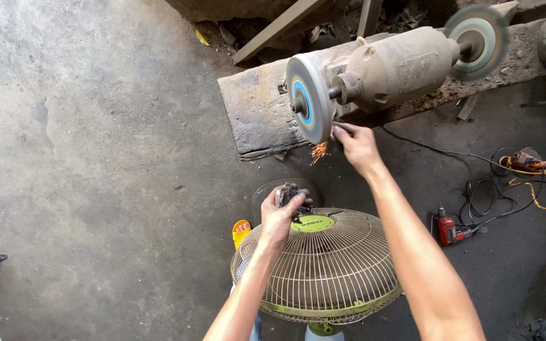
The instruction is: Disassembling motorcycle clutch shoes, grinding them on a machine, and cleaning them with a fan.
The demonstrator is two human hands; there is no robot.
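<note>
The right hand (356, 146) reached up to the grinding wheel (309, 100) of a dusty bench grinder (394, 68), its fingers (342, 129) pinched together on a small workpiece too tiny to make out, pressed against the wheel's lower edge. Orange sparks (318, 151) sprayed down just below the contact point. The left hand (279, 218) hovered lower, over the top of a fan guard (323, 268), with its fingers (303, 203) clamped on a bunch of small dark metal pieces (291, 192). The grinder sat on a worn wooden beam (257, 117), with a second wheel (477, 39) at its far end. On the concrete floor (96, 158) to the right lay a red drill (451, 230) and tangled cables (507, 189), well apart from both hands.
</note>
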